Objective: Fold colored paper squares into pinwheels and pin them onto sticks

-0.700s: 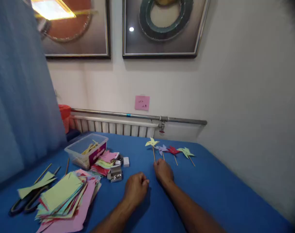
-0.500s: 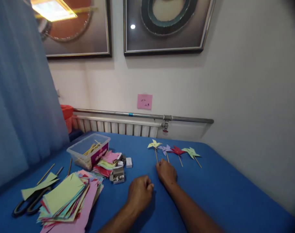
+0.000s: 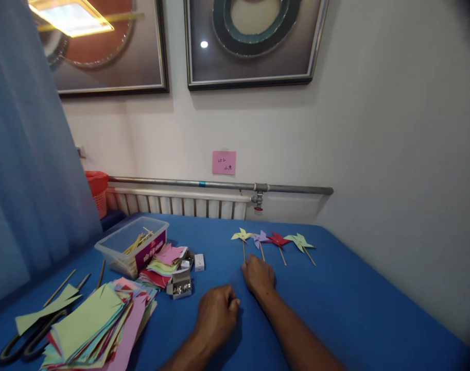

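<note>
The right hand (image 3: 258, 274) is gripping the leftmost, pale-yellow paper pinwheel (image 3: 241, 235) by its stick (image 3: 244, 251) at the blue worktop (image 3: 350, 304); the left hand (image 3: 217, 312) is clenching. A pink note (image 3: 224, 163) is apparently reading "252".

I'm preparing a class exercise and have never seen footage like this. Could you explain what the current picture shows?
There is no machine here: these are a person's bare hands, seen by a head-worn camera looking forward and down. On the blue table, the right hand appears to pinch the stick of the pale yellow pinwheel. Beside it lie purple, red and green pinwheels. The left hand is curled, with nothing visible in it. To the left are a stack of colored paper, scissors, a clear tub of thin sticks and a small open box of shiny pieces.
</note>
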Available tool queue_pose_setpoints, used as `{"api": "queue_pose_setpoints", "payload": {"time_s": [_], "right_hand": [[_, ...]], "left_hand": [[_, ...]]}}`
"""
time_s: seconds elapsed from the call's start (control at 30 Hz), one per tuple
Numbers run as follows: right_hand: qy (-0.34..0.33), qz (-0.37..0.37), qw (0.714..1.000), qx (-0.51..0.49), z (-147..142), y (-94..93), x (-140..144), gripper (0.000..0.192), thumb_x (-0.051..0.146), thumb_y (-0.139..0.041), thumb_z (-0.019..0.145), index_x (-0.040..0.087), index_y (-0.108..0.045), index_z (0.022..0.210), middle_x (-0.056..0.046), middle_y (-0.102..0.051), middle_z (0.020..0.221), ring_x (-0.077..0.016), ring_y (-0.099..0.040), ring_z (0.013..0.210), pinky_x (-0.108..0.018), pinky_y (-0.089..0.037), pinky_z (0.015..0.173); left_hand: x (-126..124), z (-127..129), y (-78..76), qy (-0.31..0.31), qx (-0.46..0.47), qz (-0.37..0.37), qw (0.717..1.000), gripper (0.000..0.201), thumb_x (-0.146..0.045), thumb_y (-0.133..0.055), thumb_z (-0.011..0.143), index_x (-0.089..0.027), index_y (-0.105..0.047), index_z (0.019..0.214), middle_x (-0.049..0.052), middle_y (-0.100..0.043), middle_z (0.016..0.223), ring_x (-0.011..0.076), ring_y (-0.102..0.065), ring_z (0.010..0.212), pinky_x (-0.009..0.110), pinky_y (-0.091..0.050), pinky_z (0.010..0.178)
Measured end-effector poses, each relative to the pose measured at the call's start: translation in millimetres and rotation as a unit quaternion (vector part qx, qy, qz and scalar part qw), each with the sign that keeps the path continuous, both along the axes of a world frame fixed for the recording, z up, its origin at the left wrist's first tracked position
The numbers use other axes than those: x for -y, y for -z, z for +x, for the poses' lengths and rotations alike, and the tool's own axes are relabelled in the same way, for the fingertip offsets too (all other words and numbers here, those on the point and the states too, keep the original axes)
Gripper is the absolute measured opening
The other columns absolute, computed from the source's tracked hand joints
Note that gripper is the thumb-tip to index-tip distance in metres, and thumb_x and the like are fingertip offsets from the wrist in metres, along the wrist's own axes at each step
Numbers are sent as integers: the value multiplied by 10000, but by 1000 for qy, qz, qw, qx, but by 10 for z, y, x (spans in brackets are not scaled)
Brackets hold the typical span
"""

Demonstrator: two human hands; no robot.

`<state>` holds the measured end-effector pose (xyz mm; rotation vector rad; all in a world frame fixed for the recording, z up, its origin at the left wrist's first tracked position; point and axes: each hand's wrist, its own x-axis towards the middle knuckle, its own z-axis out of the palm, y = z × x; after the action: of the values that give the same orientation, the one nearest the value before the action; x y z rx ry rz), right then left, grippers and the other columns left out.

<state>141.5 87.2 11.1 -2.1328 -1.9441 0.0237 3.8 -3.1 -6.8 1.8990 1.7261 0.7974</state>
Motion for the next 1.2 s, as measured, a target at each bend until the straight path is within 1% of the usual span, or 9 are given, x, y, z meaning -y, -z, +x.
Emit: {"api": "queue_pose_setpoints", "payload": {"time_s": [0.27, 0.47, 0.63, 0.93, 1.2], "right_hand": [[-22, 2, 1000, 11, 10, -18, 19, 314, 279, -441, 1003, 160, -713, 1105, -161, -798, 1026, -270, -751, 1028, -343, -485, 848], [-40, 9, 999, 11, 19, 11, 5, 317, 255, -417, 1006, 176, -701, 1122, -147, -796, 1052, -269, -748, 1040, -352, -479, 849], [-34, 7, 999, 13, 6, 13, -2, 320, 244, -416, 1006, 155, -695, 1133, -172, -795, 1023, -276, -749, 1041, -369, -476, 877], [-31, 3, 999, 14, -8, -27, 27, 312, 231, -418, 1015, 151, -705, 1109, -174, -793, 1044, -267, -745, 1058, -357, -472, 891], [-33, -3, 999, 11, -18, -17, -17, 332, 240, -408, 1018, 146, -717, 1098, -179, -791, 1050, -276, -747, 1042, -363, -483, 874]], "left_hand": [[8, -9, -7, 13, -4, 3, 1000, 138, -249, -571, 868, -197, -664, 780, 15, -720, 785, 162, -625, 762, 282, -312, 672], [2, -8, -7, 9, -15, 6, 1000, 132, -246, -576, 868, -206, -659, 774, 6, -724, 791, 161, -624, 771, 281, -308, 668], [11, -10, -15, 6, -17, 4, 1000, 132, -246, -579, 872, -206, -666, 781, 7, -726, 791, 163, -622, 769, 285, -303, 662], [21, -3, -43, 11, -23, -2, 1000, 134, -244, -572, 879, -201, -667, 795, 16, -724, 806, 172, -622, 782, 293, -302, 668], [3, -10, -26, 17, -30, -5, 999, 128, -237, -581, 880, -207, -675, 798, 8, -724, 820, 169, -619, 794, 284, -313, 677]]}}
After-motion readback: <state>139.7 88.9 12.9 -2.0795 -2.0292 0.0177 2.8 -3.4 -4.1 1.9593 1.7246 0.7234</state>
